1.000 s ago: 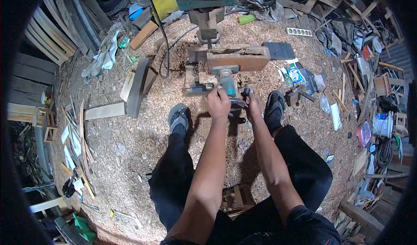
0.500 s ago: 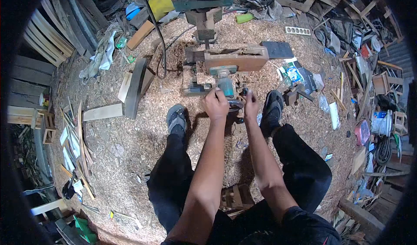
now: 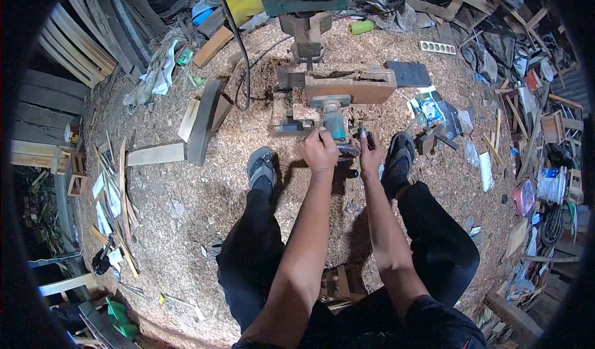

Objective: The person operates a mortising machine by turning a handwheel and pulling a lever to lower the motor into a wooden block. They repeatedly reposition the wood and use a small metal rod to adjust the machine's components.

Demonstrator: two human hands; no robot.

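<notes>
A wooden block [image 3: 356, 92] with a hollowed, rough top is clamped in a green machine vise [image 3: 334, 125], under the vertical bit [image 3: 309, 58] of a drilling machine [image 3: 304, 2]. Just below the vise body sits a dark handwheel [image 3: 349, 150] with a black knob [image 3: 353, 174]. My left hand [image 3: 320, 152] is closed at the left side of this wheel, its fingertips against the rim near the green vise. On the wheel's other side, my right hand [image 3: 370, 154] is closed around a dark upright handle [image 3: 362, 129]; its palm side is hidden.
Wood shavings cover the floor [image 3: 186, 225]. Boards [image 3: 205, 123] lie at left and thin offcuts [image 3: 124, 194] farther out. A black cable [image 3: 238, 52] hangs beside the machine. A power strip [image 3: 437, 47] lies at back right, with scrap and a pink basket [image 3: 524, 197] along the right.
The whole view has shifted slightly, so the machine, block and both hands appear a little farther right. Both hands keep their places at the handwheel.
</notes>
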